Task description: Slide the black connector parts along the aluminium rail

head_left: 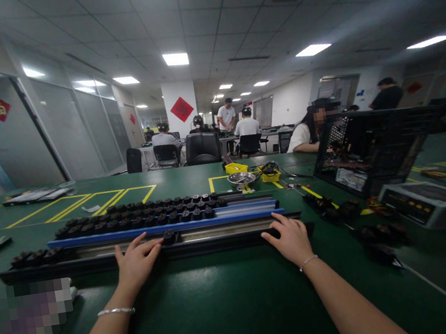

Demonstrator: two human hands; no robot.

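A long black rail (218, 244) with a pale metallic channel lies across the table in front of me. My left hand (134, 264) is over its left half, fingers spread, with fingertips against or just beside a small black block (170, 237) seated in the channel. My right hand (291, 239) rests at the rail's right end, thumb on the near side and fingers apart over the top. Several similar black blocks (31, 258) sit at the rail's left end. Behind it, a blue-edged rail (173, 227) carries rows of more black blocks (134, 222).
On the right stand an open computer case (371, 150) and a grey power supply box (433, 202), with dark parts (378, 238) and a cable nearby. A metal bowl (241, 178) and yellow trays (236, 168) lie farther back. A co-worker (305, 132) sits behind the case.
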